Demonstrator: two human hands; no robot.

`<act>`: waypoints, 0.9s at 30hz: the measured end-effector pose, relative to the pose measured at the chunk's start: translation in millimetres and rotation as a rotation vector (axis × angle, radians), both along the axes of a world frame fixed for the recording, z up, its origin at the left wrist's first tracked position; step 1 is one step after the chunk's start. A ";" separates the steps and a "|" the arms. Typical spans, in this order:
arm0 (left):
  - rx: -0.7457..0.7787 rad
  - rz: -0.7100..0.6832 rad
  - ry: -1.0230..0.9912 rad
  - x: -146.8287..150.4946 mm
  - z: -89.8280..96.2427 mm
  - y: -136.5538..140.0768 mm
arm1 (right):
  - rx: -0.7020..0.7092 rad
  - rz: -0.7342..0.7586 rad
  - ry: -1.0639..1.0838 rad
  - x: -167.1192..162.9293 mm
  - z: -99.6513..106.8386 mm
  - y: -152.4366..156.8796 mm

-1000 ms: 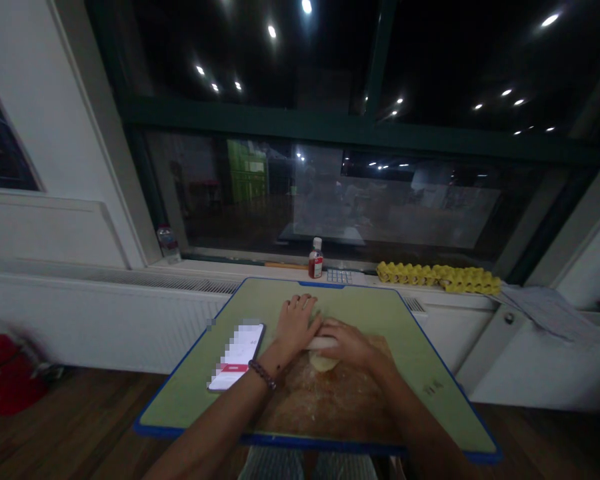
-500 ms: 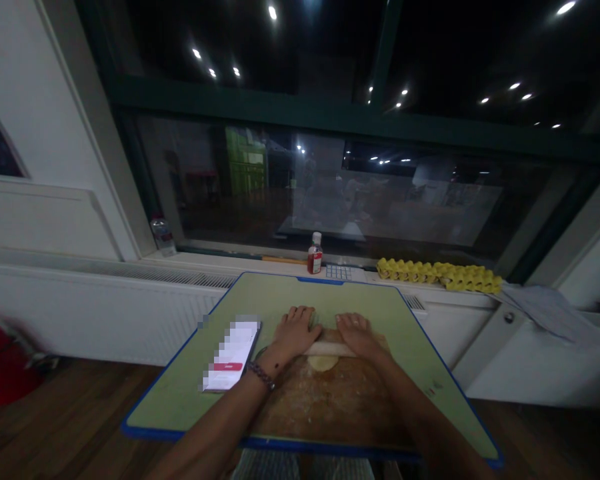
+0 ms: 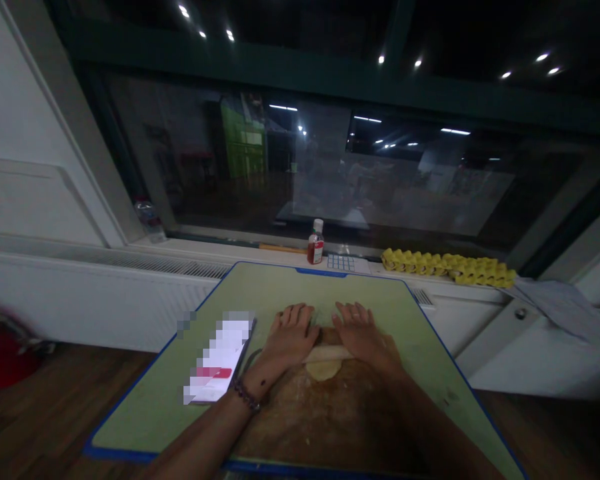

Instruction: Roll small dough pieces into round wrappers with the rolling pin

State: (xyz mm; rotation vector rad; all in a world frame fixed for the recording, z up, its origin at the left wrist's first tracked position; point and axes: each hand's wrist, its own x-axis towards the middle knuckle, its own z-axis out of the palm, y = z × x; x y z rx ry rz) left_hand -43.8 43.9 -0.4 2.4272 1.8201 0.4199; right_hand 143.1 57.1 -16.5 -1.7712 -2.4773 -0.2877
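Over at far left, a red object (image 3: 0,353) sits blurred on the floor beside the white radiator (image 3: 80,293), and a clear bottle (image 3: 149,219) stands in the window corner above. Coming onto the green table (image 3: 145,407), blue-edged, here's a lit phone (image 3: 223,348) lying right by the left wrist, close quarters on that side. Along the sill, left to right: a thin wooden stick (image 3: 283,249), a small bottle (image 3: 316,245) of reddish liquid, a gridded sheet (image 3: 340,262), yellow egg trays (image 3: 445,267), then a pale grey sheet (image 3: 555,307) draped at the far right. Centre stage, a floury wooden board (image 3: 315,417) carries the rolling pin (image 3: 327,354), which lies crosswise over the flattened dough (image 3: 324,371) and hides its far edge. And the hands! The left hand (image 3: 291,337), bracelet (image 3: 246,395) at its wrist, lies palm down across the pin's left end, fingers stretched forward; the right hand (image 3: 363,335), a ring on one finger, mirrors it at the other end. Both are spread rather than curled round the wood; whether the thumbs hook underneath, I can't tell. Both forearms reach in from the near edge, angled inward.
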 end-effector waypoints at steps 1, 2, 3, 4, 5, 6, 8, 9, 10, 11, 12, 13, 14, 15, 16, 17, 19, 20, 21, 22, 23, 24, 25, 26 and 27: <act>0.014 -0.005 0.014 0.7 0.7 -2.0 | 0.029 0.005 -0.002 0.2 -0.6 -2.5; 0.031 -0.012 0.030 1.4 1.6 -4.6 | 0.057 0.010 -0.001 0.2 -1.1 -5.7; 0.048 -0.019 0.046 2.1 2.6 -7.7 | 0.081 0.016 0.004 0.1 -1.2 -9.7; 0.069 -0.030 0.062 2.7 3.5 -11.3 | 0.094 0.020 0.012 -0.1 -1.0 -14.4; 0.091 -0.042 0.074 3.3 4.2 -15.2 | 0.096 0.010 0.026 -0.5 -0.3 -19.6; 0.114 -0.051 0.083 3.7 4.4 -19.3 | 0.082 -0.001 0.041 -0.9 0.8 -25.3; 0.159 -0.068 0.094 4.1 3.3 -27.4 | 0.018 -0.025 0.065 -1.7 3.0 -36.7; 0.175 -0.080 0.097 3.9 2.0 -30.9 | -0.016 -0.037 0.077 -1.9 3.9 -42.0; 0.184 -0.094 0.097 3.6 0.3 -33.8 | -0.046 -0.050 0.089 -1.9 4.5 -46.5; 0.187 -0.106 0.094 3.0 -1.7 -36.0 | -0.068 -0.061 0.101 -1.7 4.9 -50.1; 0.188 -0.117 0.088 2.3 -3.6 -37.3 | -0.083 -0.067 0.111 -1.2 5.1 -52.5; 0.187 -0.125 0.082 1.6 -5.3 -37.5 | -0.090 -0.067 0.116 -0.7 5.3 -53.5; 0.184 -0.128 0.076 1.1 -6.7 -36.4 | -0.093 -0.052 0.113 -0.1 5.6 -52.9; 0.175 -0.128 0.071 0.7 -7.6 -34.1 | -0.097 -0.024 0.104 0.4 6.1 -50.7; 0.161 -0.121 0.068 0.6 -8.0 -30.4 | -0.101 0.006 0.089 0.6 6.9 -47.0; 0.146 -0.108 0.063 0.7 -7.8 -25.5 | -0.104 0.035 0.072 0.5 7.9 -41.9; 0.123 -0.054 0.040 1.5 -6.7 -13.0 | -0.122 0.030 0.048 -0.9 10.8 -28.6; 0.133 -0.020 0.025 1.9 -5.9 -6.2 | -0.123 0.005 0.047 -2.1 12.3 -21.2; 0.148 0.014 0.006 2.2 -5.2 0.6 | -0.127 -0.013 0.049 -3.5 13.8 -13.8; 0.148 0.037 -0.011 2.4 -4.6 6.8 | -0.132 -0.031 0.050 -4.9 15.1 -6.7; 0.143 0.062 -0.027 2.4 -4.1 12.4 | -0.133 -0.028 0.046 -6.3 16.1 -0.2; 0.137 0.083 -0.039 2.2 -3.7 16.9 | -0.133 -0.031 0.044 -7.6 16.7 5.4; 0.129 0.098 -0.047 1.8 -3.4 20.5 | -0.137 -0.053 0.047 -8.5 17.0 10.1; 0.118 0.111 -0.051 1.4 -3.1 23.0 | -0.134 -0.076 0.050 -9.2 17.0 13.5; 0.106 0.119 -0.052 1.1 -2.9 24.6 | -0.131 -0.094 0.052 -9.5 16.7 15.8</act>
